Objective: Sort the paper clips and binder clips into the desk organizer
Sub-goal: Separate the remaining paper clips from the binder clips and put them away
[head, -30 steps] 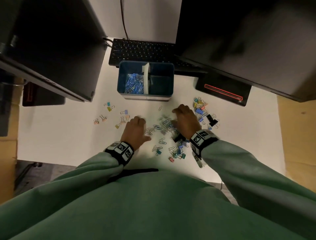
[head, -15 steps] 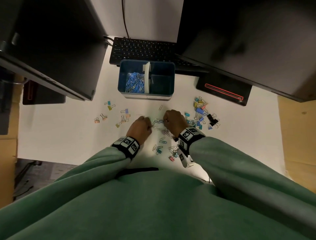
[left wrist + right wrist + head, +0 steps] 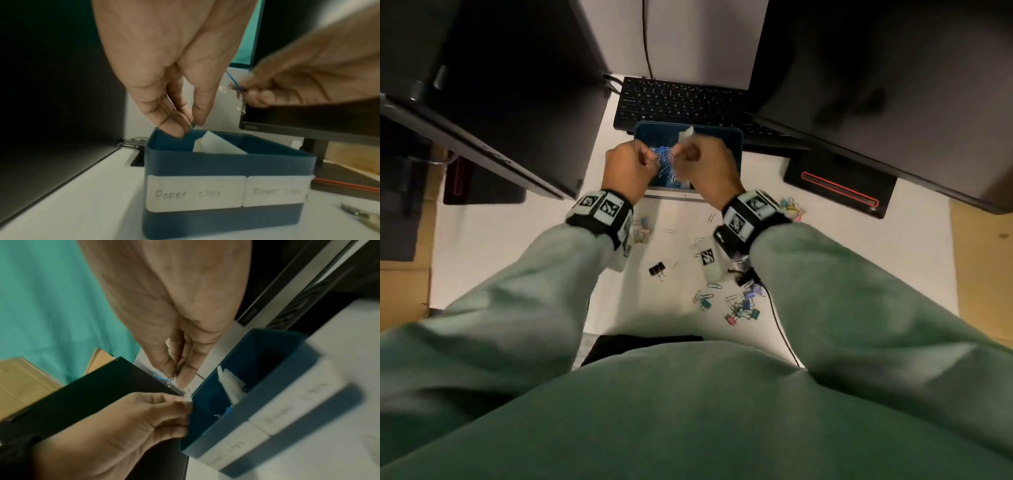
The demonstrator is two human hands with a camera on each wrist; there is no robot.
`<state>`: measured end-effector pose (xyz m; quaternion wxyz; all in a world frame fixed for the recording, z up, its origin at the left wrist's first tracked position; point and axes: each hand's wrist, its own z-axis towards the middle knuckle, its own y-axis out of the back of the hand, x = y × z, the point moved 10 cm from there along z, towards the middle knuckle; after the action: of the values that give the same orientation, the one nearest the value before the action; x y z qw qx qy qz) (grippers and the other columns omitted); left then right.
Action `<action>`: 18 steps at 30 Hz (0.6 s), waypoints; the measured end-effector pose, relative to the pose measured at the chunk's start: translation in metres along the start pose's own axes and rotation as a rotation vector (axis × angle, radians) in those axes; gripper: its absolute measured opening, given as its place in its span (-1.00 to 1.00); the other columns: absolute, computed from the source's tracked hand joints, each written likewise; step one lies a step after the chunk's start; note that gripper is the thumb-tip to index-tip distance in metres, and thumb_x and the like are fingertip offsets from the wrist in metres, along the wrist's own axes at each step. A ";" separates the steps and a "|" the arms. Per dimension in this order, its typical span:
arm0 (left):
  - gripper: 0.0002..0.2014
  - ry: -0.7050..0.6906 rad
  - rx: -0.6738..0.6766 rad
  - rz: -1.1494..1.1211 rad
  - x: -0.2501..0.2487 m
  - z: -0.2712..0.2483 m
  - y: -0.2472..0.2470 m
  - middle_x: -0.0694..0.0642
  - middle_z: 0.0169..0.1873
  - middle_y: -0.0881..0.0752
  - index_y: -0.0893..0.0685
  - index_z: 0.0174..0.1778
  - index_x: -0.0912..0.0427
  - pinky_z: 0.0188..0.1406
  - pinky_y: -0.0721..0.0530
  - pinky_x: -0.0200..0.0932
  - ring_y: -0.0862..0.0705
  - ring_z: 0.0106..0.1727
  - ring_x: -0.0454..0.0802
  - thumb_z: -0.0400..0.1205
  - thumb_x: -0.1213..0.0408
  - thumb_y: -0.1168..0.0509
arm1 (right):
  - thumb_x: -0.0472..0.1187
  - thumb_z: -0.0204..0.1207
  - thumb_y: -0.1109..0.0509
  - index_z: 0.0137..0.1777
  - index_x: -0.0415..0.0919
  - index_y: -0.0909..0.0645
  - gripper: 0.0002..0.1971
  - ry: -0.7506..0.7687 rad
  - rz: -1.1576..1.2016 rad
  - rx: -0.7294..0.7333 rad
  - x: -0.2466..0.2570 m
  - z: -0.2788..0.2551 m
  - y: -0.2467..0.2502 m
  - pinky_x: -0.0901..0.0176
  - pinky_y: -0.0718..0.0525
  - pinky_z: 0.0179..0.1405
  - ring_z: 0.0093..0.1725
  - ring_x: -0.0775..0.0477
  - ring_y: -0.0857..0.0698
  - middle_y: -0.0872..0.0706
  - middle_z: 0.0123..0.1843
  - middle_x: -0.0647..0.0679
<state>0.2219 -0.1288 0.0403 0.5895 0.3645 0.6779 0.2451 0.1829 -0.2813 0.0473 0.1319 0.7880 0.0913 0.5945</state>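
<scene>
Both hands are hovering side by side over the blue desk organizer (image 3: 736, 150), each with fingertips pinched together on paper clips. The left hand (image 3: 174, 68) is nipping a small silvery clip between thumb and forefingers just above the rim of the compartment labelled "Paper clips" (image 3: 193, 193). The right hand (image 3: 308, 78), just beside it, is pinching a few thin clips, one of them blue (image 3: 233, 81), which are dangling from its fingertips.

Below the two hands a heap of blue paper clips (image 3: 662, 161) is already lying in that left compartment, with a white divider (image 3: 216, 144) standing between it and the one labelled for binder clips. Behind the wrists, nearer the person's body, loose paper clips and coloured binder clips (image 3: 743, 308) are lying scattered on the table (image 3: 517, 260), a black binder clip (image 3: 656, 270) among them.

The risk, as I judge it, is in the release. The right hand is sitting close over the divider, so a clip let go from there could be dropping into the wrong side. The dangling clips look hooked into each other, so one may be clinging to a finger and falling outside the rim. The left hand's clip is right above the near edge, where it could be bouncing off onto the table.
</scene>
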 end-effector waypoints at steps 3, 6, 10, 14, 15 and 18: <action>-0.84 0.000 0.000 0.113 0.011 0.006 -0.006 0.17 -0.04 -0.74 -0.70 0.01 0.20 0.12 -0.60 -0.07 -0.68 0.01 0.12 0.53 0.39 -0.36 | -0.30 0.52 -0.44 0.09 -0.20 -0.72 -0.83 -0.001 -0.248 0.008 0.003 0.027 -0.019 0.38 -0.64 -0.11 -0.10 0.07 -0.75 -0.78 0.00 -0.06; -0.88 -0.024 -0.076 0.077 0.021 -0.025 -0.009 0.15 -0.07 -0.67 -0.65 -0.05 0.19 -0.02 -0.58 -0.13 -0.63 -0.11 0.05 0.53 0.43 -0.31 | -0.27 0.49 -0.48 0.14 -0.18 -0.65 -0.77 0.170 -0.356 -0.020 0.008 0.009 -0.008 0.36 -0.59 -0.08 -0.06 0.07 -0.68 -0.68 0.09 -0.09; -0.86 -0.101 0.222 0.270 0.049 -0.096 -0.080 0.10 -0.23 -0.66 -0.63 -0.20 0.14 -0.14 -0.61 -0.04 -0.62 -0.21 0.06 0.53 0.17 -0.43 | -0.20 0.55 -0.43 0.01 -0.17 -0.63 -0.90 0.159 -0.577 0.106 -0.049 -0.046 -0.003 0.25 -0.61 -0.17 -0.12 0.04 -0.64 -0.68 -0.01 -0.05; -0.77 -0.148 0.306 0.485 0.068 -0.125 -0.120 0.13 -0.22 -0.67 -0.60 -0.19 0.16 -0.10 -0.54 0.00 -0.61 -0.14 0.12 0.49 0.09 -0.44 | -0.09 0.58 -0.39 0.27 -0.28 -0.49 -0.64 -0.144 -0.890 0.302 -0.138 -0.077 -0.006 -0.05 -0.57 0.11 0.21 -0.25 -0.59 -0.57 0.23 -0.23; -0.81 -0.166 0.297 0.506 0.066 -0.125 -0.124 0.15 -0.21 -0.68 -0.62 -0.18 0.18 -0.10 -0.53 0.01 -0.62 -0.14 0.15 0.50 0.14 -0.44 | -0.11 0.58 -0.39 0.31 -0.30 -0.46 -0.61 -0.172 -0.902 0.310 -0.146 -0.079 -0.008 -0.07 -0.58 0.13 0.24 -0.27 -0.57 -0.55 0.26 -0.24; -0.92 -0.238 0.293 0.553 0.055 -0.119 -0.133 0.19 -0.19 -0.69 -0.65 -0.16 0.21 -0.15 -0.46 -0.01 -0.62 -0.13 0.20 0.54 0.27 -0.37 | -0.28 0.57 -0.37 0.35 -0.34 -0.43 -0.62 -0.110 -0.895 0.321 -0.148 -0.076 -0.024 -0.09 -0.58 0.19 0.27 -0.29 -0.56 -0.53 0.29 -0.27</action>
<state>0.0758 -0.1562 -0.0730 0.5173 0.6415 0.5077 0.2513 0.0698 -0.2958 -0.0754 0.2561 0.7121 0.5053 0.4149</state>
